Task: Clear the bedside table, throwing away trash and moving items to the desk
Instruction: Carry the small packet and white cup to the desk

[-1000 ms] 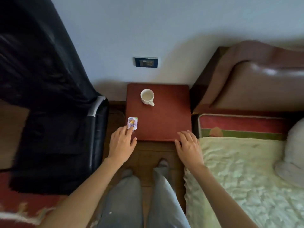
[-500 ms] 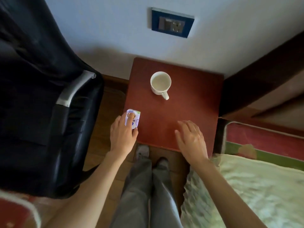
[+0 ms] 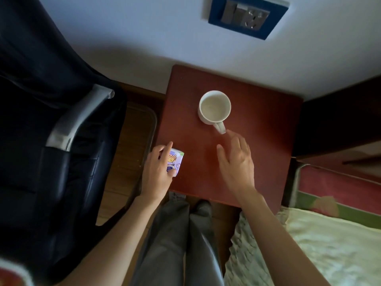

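Note:
The red-brown bedside table (image 3: 257, 129) stands against the wall. A white mug (image 3: 214, 109) sits on it toward the back, handle pointing at me. A small purple-and-white packet (image 3: 175, 162) lies at the table's front left corner. My left hand (image 3: 157, 172) grips that packet, index finger along its top edge and thumb under its near end. My right hand (image 3: 237, 164) hovers over the table with fingers spread, its fingertips just short of the mug's handle, holding nothing.
A black office chair (image 3: 61, 141) with a grey armrest crowds the left side. The bed with a pale cover (image 3: 309, 244) lies at the right, its dark headboard (image 3: 338, 120) beside the table. A blue wall socket (image 3: 247, 15) is above. My legs stand before the table.
The view has closed in on the table. My left hand has curled around the packet. My right hand has moved forward from the table's front edge toward the mug handle.

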The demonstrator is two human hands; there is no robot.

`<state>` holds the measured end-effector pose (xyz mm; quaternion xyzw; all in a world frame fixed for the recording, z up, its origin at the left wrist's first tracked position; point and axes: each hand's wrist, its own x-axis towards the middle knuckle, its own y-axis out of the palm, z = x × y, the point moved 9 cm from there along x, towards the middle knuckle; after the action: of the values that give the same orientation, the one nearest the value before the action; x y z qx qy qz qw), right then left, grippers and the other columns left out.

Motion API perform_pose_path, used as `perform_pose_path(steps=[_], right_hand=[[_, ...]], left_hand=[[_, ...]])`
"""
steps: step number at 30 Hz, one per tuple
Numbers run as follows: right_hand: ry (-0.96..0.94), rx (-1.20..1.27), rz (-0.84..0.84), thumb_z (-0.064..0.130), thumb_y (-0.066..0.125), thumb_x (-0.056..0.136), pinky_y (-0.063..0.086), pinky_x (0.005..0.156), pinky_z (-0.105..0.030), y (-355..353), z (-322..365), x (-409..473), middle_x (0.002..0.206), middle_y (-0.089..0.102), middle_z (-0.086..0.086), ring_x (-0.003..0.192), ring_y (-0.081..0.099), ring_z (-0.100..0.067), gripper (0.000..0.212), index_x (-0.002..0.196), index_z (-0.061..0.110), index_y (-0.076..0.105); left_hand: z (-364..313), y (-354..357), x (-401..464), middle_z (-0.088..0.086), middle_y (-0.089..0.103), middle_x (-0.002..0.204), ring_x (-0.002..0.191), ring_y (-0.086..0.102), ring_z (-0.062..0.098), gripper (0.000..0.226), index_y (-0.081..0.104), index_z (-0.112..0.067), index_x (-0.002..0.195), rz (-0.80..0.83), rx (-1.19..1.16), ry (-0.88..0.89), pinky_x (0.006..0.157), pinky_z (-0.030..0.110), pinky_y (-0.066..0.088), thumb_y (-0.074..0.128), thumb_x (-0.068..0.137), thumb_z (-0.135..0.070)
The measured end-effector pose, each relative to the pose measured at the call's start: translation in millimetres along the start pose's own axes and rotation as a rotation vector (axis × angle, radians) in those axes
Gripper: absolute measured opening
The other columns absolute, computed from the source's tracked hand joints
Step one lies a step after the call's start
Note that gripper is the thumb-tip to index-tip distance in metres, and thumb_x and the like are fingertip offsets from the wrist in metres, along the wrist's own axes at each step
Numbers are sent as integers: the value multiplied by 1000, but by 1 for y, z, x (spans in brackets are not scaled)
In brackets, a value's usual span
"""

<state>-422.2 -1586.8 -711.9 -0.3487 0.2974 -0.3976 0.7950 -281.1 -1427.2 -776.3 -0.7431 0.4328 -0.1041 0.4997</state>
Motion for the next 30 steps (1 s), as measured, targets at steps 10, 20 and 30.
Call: perform_pose_path(steps=[10, 20, 30], right_hand=[[163, 13, -180, 30, 62, 87, 35, 63, -26, 14, -6, 32, 95, 65, 0, 84, 61, -21, 26, 106, 12, 61], [131, 9, -280, 37, 62, 85, 40, 57, -30, -9, -3, 41, 73, 65, -2, 69, 60, -21, 22, 87, 16, 67], [8, 103, -171, 33, 62, 83, 35, 54, -18, -111, 34, -52, 71, 64, 1, 62, 56, -13, 20, 79, 14, 66]], left_hand=[[1, -7, 6, 6, 56, 111, 100, 60, 19, 48, 57, -14, 120, -46, -251, -57, 71, 18, 45, 71, 76, 0], [-15, -56, -8, 8, 64, 108, 101, 63, 20, 36, 62, -7, 114, -115, -265, 59, 82, 13, 45, 68, 79, 0], [-86, -182, -71, 5, 64, 102, 96, 61, 13, 33, 62, -9, 113, -273, -308, 137, 83, 21, 50, 65, 82, 3]])
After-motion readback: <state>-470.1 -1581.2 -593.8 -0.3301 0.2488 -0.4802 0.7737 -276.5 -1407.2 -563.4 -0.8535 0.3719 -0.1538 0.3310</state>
